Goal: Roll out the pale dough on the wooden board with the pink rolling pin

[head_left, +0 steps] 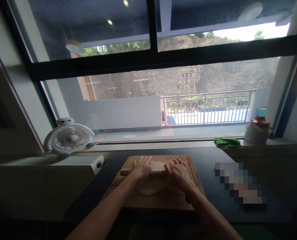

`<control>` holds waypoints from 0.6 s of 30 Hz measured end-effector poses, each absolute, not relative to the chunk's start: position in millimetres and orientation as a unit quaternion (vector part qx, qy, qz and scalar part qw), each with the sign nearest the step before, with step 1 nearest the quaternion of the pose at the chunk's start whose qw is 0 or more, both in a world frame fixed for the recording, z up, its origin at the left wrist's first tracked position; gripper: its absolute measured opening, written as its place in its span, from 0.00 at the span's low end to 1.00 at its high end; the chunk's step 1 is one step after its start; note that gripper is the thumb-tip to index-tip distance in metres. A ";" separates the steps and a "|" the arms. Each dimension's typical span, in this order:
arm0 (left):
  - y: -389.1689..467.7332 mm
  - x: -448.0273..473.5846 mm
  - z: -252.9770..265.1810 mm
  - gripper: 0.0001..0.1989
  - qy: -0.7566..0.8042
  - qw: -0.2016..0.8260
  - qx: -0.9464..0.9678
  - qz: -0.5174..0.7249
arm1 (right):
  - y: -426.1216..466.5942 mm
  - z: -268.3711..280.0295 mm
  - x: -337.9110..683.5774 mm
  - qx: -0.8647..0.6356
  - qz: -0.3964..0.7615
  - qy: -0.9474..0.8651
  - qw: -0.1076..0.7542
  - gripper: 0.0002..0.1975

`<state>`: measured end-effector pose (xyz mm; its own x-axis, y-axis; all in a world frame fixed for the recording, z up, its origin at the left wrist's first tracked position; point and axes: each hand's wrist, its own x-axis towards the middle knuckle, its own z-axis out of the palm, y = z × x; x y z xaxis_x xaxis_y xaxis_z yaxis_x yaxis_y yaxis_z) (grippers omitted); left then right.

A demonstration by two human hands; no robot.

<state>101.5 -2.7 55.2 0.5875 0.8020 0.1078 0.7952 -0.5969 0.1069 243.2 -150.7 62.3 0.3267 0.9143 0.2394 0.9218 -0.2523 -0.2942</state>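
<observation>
A wooden rolling pin (pixel 158 172) lies crosswise over a flat, pale sheet of dough (pixel 149 189) on a wooden cutting board (pixel 148 204). My left hand (pixel 143 166) rests on top of the pin, left of its middle, with the fingers stretched forward past it. On the pin's right part lies my right hand (pixel 177 170), its fingers also extended and slightly spread. Between the hands a short stretch of the pin with a light printed label shows. Part of the dough appears beyond the pin. My palms and the pin's right end are hidden.
The board sits on a dark table (pixel 93 190). A pixelated object (pixel 240 186) lies on its right side. A white fan (pixel 71 136) stands at left above a white ridged unit (pixel 78 161). On the windowsill are a green cloth (pixel 227 142) and a pale pot (pixel 257 133).
</observation>
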 end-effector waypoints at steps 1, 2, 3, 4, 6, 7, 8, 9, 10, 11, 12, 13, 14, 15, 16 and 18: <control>-11.9 94.7 53.7 0.26 0.440 0.014 0.894 0.081 | -156.5 58.4 238.7 -0.792 -0.020 -0.576 0.202 0.27; -21.2 87.6 52.1 0.25 0.432 0.003 0.897 0.091 | -163.1 54.3 234.0 -0.790 -0.030 -0.574 0.212 0.27; -30.2 80.3 50.1 0.25 0.421 -0.014 0.901 0.106 | -170.1 50.2 229.4 -0.786 -0.039 -0.575 0.222 0.27; -38.3 73.0 47.8 0.24 0.406 -0.032 0.905 0.123 | -177.2 46.5 225.0 -0.781 -0.047 -0.578 0.231 0.26; -50.6 60.2 43.0 0.25 0.374 -0.066 0.912 0.153 | -189.9 40.8 217.7 -0.767 -0.060 -0.589 0.246 0.26; -54.4 55.4 40.9 0.25 0.361 -0.078 0.915 0.161 | -194.6 39.3 215.0 -0.761 -0.065 -0.595 0.249 0.26; -56.6 52.3 39.4 0.25 0.352 -0.083 0.918 0.163 | -197.5 39.0 213.3 -0.757 -0.068 -0.599 0.250 0.26; -57.3 51.0 38.6 0.25 0.347 -0.087 0.920 0.163 | -198.3 39.7 212.6 -0.756 -0.064 -0.603 0.246 0.26; -56.6 51.6 38.6 0.25 0.346 -0.087 0.920 0.161 | -196.8 41.4 213.3 -0.758 -0.055 -0.605 0.237 0.27; -54.6 54.2 39.5 0.25 0.350 -0.086 0.919 0.157 | -193.0 43.9 215.3 -0.765 -0.040 -0.603 0.224 0.28; -51.2 58.4 41.2 0.25 0.359 -0.081 0.917 0.151 | -187.0 46.8 218.7 -0.774 -0.025 -0.598 0.209 0.29; -46.6 64.0 43.4 0.25 0.371 -0.072 0.915 0.143 | -179.2 50.0 223.4 -0.782 -0.012 -0.592 0.195 0.31; -40.8 70.7 46.2 0.25 0.386 -0.059 0.911 0.130 | -170.2 53.3 229.3 -0.789 -0.002 -0.586 0.184 0.31; -33.9 78.0 49.1 0.25 0.400 -0.042 0.908 0.113 | -160.6 56.3 236.0 -0.793 0.003 -0.582 0.177 0.31; -26.0 85.8 52.2 0.26 0.414 -0.023 0.905 0.094 | -150.9 59.2 243.1 -0.796 0.006 -0.580 0.173 0.29; -8.9 101.7 58.3 0.28 0.436 0.015 0.898 0.059 | -133.7 64.1 256.9 -0.798 0.011 -0.579 0.165 0.24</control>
<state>101.7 -8.9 58.3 0.6128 0.7848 0.0927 0.7812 -0.6193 0.0781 256.9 -133.7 64.1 0.3288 0.9284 0.1730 0.9209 -0.2746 -0.2766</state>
